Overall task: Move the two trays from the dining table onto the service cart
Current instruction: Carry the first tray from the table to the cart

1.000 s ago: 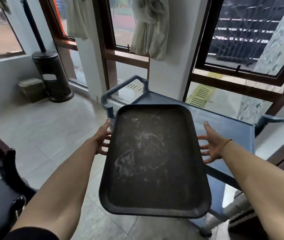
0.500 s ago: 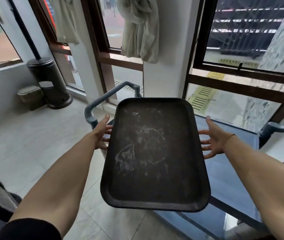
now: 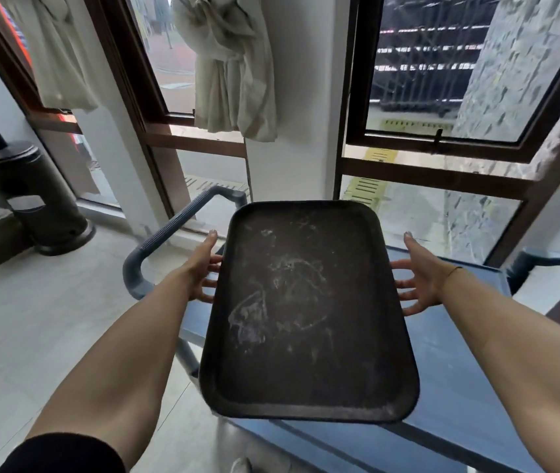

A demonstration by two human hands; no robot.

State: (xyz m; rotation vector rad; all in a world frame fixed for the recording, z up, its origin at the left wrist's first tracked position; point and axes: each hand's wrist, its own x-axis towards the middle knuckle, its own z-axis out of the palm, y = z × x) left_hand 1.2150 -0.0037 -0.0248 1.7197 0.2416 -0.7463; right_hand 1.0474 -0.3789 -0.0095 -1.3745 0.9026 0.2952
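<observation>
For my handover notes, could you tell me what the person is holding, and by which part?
A dark tray, carried over the blue cart: the left hand and right hand grip its two long side edges.

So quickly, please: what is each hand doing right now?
Left hand: holding the left edge of the dark rectangular plastic tray, fingers underneath.
Right hand: holding the tray's right edge, fingers spread underneath.
</observation>
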